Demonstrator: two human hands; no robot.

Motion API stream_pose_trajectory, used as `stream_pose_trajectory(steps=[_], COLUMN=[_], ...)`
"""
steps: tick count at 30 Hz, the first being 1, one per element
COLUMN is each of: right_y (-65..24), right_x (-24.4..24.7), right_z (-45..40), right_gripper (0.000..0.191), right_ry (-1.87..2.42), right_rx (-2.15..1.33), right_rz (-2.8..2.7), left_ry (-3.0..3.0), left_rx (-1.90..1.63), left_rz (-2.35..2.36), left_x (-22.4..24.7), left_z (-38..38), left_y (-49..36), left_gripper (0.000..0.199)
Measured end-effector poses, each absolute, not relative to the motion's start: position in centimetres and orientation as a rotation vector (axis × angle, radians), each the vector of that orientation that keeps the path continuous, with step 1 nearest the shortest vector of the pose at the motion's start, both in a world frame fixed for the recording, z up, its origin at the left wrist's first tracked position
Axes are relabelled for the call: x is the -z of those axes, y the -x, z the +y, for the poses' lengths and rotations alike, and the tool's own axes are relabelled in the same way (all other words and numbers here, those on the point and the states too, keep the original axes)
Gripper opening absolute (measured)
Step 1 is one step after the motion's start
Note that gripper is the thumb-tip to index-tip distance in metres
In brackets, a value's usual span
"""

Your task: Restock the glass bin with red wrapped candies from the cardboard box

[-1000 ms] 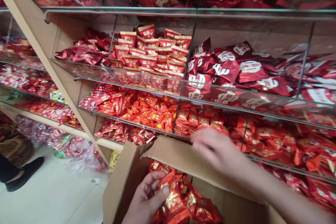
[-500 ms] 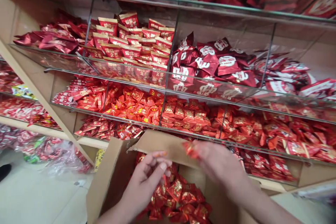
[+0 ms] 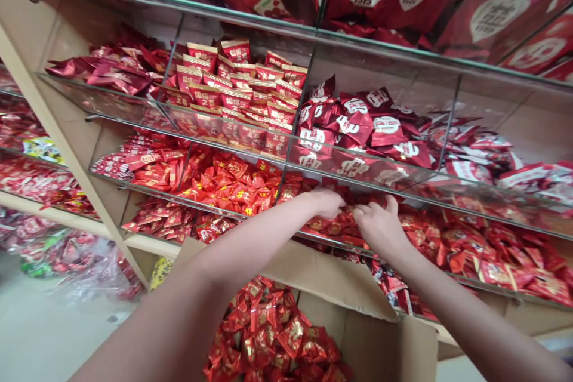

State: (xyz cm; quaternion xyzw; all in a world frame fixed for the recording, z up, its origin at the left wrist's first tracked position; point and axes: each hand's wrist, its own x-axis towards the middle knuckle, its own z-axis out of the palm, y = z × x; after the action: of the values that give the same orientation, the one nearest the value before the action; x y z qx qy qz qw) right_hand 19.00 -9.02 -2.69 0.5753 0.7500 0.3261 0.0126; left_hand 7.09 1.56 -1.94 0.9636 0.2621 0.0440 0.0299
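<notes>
Both my hands are among small red-and-gold wrapped packets (image 3: pixel 329 225) in the middle compartment of the lower glass-fronted shelf. My left hand (image 3: pixel 329 202) reaches in from the left, its fingers curled down. What those fingertips hold, if anything, is hidden. Close beside it, my right hand (image 3: pixel 380 227) bends over the same packets with fingers apart, one raised; no packet shows in it. Below my arms stands an open cardboard box (image 3: pixel 371 334), holding a heap of similar red packets (image 3: pixel 277 334). Its flap (image 3: pixel 331 277) leans toward the shelf edge.
Clear dividers and a glass front edge (image 3: pixel 215 209) bound the compartments. The shelf above holds gold-edged red packets (image 3: pixel 237 98) and dark red packets with white labels (image 3: pixel 353 122). Plastic bags of sweets (image 3: pixel 85 262) lie on the floor at left.
Both hands have moved from above the box up into the shelf compartment. The red packet seen in my right hand before no longer shows there. The view has shifted slightly.
</notes>
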Motion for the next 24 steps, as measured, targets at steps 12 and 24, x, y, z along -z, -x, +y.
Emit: stream_pose_trajectory(steps=[12, 24], right_y=[-18.5, -20.1], right_x=[2.5, 1.8], right_z=[-7.8, -9.1], right_gripper=[0.023, 0.019], right_ry=[-1.883, -1.798], right_rx=[-0.77, -0.886], right_rz=[2.16, 2.286], left_ry=[-2.965, -3.028], left_rx=[0.003, -0.25], left_rz=[0.959, 0.796], left_x=[1.6, 1.6], left_z=[1.3, 0.7], left_y=[-6.8, -6.8], left_gripper=[0.028, 0.029])
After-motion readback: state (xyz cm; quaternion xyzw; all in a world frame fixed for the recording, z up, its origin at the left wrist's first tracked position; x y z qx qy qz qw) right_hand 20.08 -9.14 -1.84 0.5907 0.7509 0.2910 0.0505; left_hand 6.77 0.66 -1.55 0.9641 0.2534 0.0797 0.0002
